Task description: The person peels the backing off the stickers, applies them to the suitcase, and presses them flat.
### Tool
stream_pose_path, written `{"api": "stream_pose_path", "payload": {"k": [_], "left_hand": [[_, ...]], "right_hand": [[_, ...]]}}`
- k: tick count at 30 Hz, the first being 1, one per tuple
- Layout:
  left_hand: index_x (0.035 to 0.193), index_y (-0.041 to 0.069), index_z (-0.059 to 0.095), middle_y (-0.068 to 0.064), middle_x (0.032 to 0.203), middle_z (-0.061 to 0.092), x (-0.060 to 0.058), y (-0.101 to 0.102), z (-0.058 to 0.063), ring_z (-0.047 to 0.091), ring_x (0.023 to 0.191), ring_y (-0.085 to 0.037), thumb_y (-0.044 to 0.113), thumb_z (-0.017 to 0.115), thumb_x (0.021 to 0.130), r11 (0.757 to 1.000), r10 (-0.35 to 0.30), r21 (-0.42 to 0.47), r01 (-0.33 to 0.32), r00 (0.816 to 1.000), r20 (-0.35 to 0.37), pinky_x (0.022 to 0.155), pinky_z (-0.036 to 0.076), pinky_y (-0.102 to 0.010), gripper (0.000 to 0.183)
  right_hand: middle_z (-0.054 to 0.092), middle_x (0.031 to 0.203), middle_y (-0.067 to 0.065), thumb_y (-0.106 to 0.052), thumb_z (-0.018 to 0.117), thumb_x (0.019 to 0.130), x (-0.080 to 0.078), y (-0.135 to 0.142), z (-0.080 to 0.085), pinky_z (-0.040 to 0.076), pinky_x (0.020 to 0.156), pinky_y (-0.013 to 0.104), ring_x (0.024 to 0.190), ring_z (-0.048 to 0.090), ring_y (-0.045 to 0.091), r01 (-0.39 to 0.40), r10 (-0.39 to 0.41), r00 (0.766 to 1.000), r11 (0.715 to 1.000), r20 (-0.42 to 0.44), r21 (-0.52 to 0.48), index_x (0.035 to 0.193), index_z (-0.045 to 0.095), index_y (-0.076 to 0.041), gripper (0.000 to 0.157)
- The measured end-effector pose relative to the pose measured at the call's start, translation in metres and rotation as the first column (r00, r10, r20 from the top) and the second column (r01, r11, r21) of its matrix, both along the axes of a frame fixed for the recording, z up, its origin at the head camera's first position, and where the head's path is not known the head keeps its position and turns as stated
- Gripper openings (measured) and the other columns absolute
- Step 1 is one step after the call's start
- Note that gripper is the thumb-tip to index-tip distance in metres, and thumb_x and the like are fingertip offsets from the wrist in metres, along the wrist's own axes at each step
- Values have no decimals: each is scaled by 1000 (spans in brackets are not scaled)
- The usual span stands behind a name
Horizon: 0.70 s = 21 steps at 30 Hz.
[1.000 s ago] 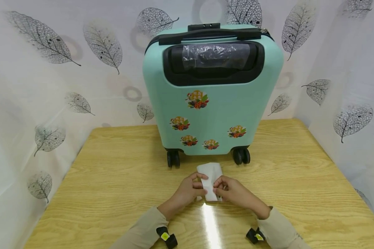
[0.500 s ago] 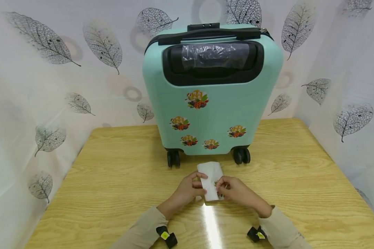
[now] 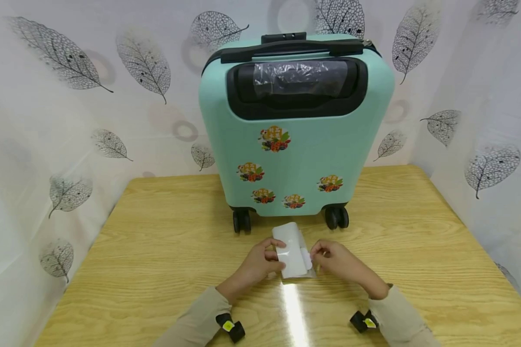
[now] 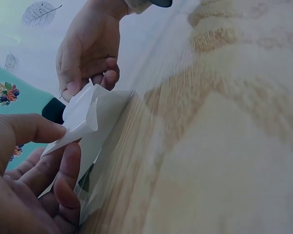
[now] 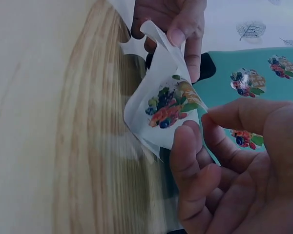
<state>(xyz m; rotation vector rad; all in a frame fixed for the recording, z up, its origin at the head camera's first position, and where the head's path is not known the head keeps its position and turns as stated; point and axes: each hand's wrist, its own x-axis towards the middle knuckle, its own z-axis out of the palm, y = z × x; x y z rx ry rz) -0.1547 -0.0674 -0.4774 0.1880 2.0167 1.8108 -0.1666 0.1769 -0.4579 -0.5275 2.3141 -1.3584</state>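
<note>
My left hand (image 3: 257, 260) grips the left side of a folded white sticker backing sheet (image 3: 288, 250), thumb below and fingers above. Between the thumb and forefinger of my right hand (image 3: 336, 260) is the edge of a round fruit-print sticker (image 5: 168, 105). Its printed berries and leaves show in the right wrist view, partly against the sheet; how much of it still sticks there I cannot tell. In the head view the sticker's pale back sticks out at the sheet's right edge. Behind both hands stands a mint-green suitcase (image 3: 304, 149) with several similar stickers on its face.
The suitcase rests upright on black wheels (image 3: 336, 217) at the back of the wooden table (image 3: 169, 241). A leaf-patterned white curtain (image 3: 156, 130) surrounds the table's back and sides. Light glares off the tabletop in front of the hands.
My right hand has moved to the right, drawing the sticker's edge away from the sheet. The sheet has bent over and tilted in my left hand, which stays nearly in place.
</note>
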Motion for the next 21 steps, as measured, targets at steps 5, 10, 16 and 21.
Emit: {"api": "stream_pose_path", "payload": {"k": [5, 10, 16, 21], "left_hand": [[123, -1, 52, -26, 99, 70, -1, -3, 1, 64, 77, -9, -3, 66, 84, 1000, -9, 0, 9, 1000, 2, 63, 47, -23, 41], [123, -1, 52, -26, 99, 70, -3, -5, 2, 62, 73, -8, -2, 66, 85, 999, -25, -20, 25, 1000, -8, 60, 44, -23, 41], [124, 0, 54, -25, 97, 71, -5, -8, 3, 52, 60, -8, 0, 67, 86, 997, -44, -66, 41, 998, -33, 50, 37, -22, 40], [125, 1, 54, -24, 96, 71, -6, -11, 2, 58, 66, -7, 2, 67, 87, 994, -60, -98, 55, 996, -58, 53, 38, -22, 40]], "right_hand": [[63, 88, 12, -16, 52, 99, -3, 5, 1, 52, 58, 28, 65, 61, 16, 2, -2, 1000, 1000, -7, 8, 99, 61, 1, 19], [62, 87, 12, -15, 52, 99, -5, 10, 1, 52, 60, 29, 65, 61, 17, 5, -5, 1000, 1000, 17, 8, 99, 60, 2, 19], [62, 90, 14, -14, 51, 99, -7, 16, 1, 54, 63, 30, 68, 61, 17, -6, 6, 999, 1000, 53, -12, 100, 59, 4, 20], [62, 90, 15, -12, 50, 99, -9, 22, -2, 54, 63, 29, 69, 61, 16, -19, 22, 996, 999, 89, -33, 100, 58, 6, 20]]}}
